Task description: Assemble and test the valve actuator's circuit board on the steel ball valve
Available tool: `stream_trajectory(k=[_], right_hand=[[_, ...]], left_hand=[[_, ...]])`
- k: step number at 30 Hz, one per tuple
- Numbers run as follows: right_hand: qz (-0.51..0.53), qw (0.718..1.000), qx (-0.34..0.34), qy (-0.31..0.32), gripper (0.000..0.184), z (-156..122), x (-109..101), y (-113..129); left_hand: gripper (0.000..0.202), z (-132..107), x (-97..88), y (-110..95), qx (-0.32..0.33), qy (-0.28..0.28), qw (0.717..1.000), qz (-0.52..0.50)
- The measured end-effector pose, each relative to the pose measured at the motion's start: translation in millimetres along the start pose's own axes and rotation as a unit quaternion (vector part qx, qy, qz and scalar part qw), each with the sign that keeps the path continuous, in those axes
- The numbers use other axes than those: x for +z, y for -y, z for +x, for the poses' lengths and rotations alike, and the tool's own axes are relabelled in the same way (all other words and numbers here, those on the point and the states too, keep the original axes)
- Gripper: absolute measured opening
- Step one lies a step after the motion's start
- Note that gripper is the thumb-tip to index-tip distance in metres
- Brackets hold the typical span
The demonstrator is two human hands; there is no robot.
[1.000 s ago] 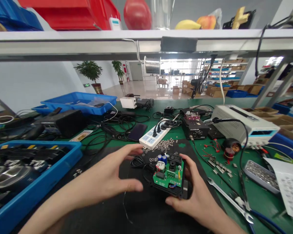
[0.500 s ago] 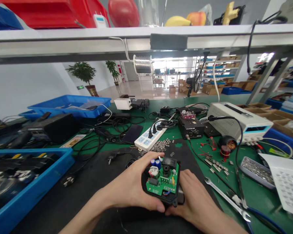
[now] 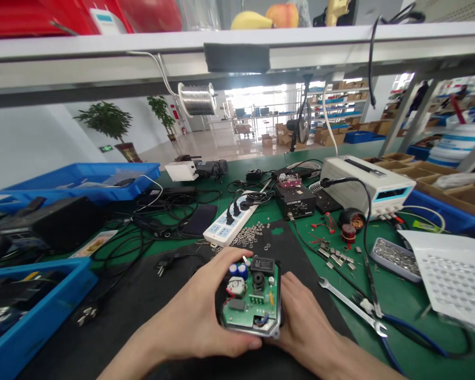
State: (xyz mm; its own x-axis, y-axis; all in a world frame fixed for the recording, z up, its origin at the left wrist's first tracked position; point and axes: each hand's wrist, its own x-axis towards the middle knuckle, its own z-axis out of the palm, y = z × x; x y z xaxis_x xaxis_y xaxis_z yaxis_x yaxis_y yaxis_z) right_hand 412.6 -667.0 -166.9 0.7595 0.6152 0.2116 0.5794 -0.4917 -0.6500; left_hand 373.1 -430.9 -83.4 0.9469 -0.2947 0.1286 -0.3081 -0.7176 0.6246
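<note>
Surface (image 3: 404, 298) green, cluttered; left hand (image 3: 198, 314) and right hand (image 3: 303, 322) clasp board (image 3: 251, 303), lower centre; bright hall (image 3: 253, 140) beyond.

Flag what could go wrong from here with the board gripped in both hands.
1. The left hand and right hand clasp the circuit board bare, close to its blue capacitors. Parts could get bent or take static.
2. Loose washers lie just beyond it on the black mat. One might land on the board and short it.
3. The wrench lies near the right hand and could be knocked.
</note>
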Motion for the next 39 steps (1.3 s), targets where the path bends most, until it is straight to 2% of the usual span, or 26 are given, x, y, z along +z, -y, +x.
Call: stream_trajectory(k=[3, 6, 10, 13, 17, 20, 23, 26, 29, 32, 35, 39], right_hand=[[0.004, 1.000, -0.008, 0.002, 0.029, -2.3, 0.3, -0.8], [0.008, 1.000, -0.013, 0.000, 0.032, -4.3, 1.6, 0.7], [0.050, 0.999, 0.016, -0.012, 0.045, -5.9, -3.0, 12.5], [0.116, 0.990, 0.077, -0.031, 0.058, -7.2, -13.2, 25.3], [0.178, 0.972, 0.149, 0.021, 0.049, -9.1, -25.3, 33.7], [0.220, 0.960, 0.162, 0.065, 0.045, -8.0, -31.1, 34.6], [0.245, 0.950, 0.171, 0.090, 0.040, -6.0, -34.4, 37.0], [0.204, 0.960, 0.183, 0.056, 0.040, -5.9, -31.6, 40.1], [0.176, 0.965, 0.190, 0.031, 0.038, -7.6, -24.0, 40.2], [0.175, 0.965, 0.190, 0.046, 0.038, -9.6, -18.7, 37.9], [0.185, 0.959, 0.198, 0.077, 0.038, -11.6, -17.7, 36.1], [0.190, 0.957, 0.195, 0.103, 0.038, -13.9, -14.4, 35.5]], left_hand=[[0.110, -5.9, 6.9, -3.1, 0.026, -0.026, 0.997, 0.065], [0.108, -8.9, 4.2, 2.8, 0.017, -0.022, 0.998, 0.048], [0.103, -10.4, -10.3, 13.3, -0.037, -0.017, 0.995, -0.094], [0.093, -8.1, -17.0, 13.0, -0.070, -0.004, 0.967, -0.244], [0.083, 0.5, -12.3, 7.1, -0.052, 0.013, 0.932, -0.359], [0.080, 5.1, -5.5, 7.8, -0.041, 0.019, 0.915, -0.402], [0.081, 6.2, -1.8, 11.0, -0.044, 0.025, 0.903, -0.427], [0.077, 8.0, -1.4, 9.3, -0.069, 0.020, 0.898, -0.435], [0.063, 12.1, -3.6, 1.6, -0.111, 0.024, 0.891, -0.439], [0.059, 14.0, -7.9, -4.3, -0.134, 0.047, 0.896, -0.420], [0.056, 11.1, -11.0, -1.5, -0.146, 0.054, 0.903, -0.400], [0.053, 5.0, -11.9, 9.1, -0.116, 0.072, 0.900, -0.414]])
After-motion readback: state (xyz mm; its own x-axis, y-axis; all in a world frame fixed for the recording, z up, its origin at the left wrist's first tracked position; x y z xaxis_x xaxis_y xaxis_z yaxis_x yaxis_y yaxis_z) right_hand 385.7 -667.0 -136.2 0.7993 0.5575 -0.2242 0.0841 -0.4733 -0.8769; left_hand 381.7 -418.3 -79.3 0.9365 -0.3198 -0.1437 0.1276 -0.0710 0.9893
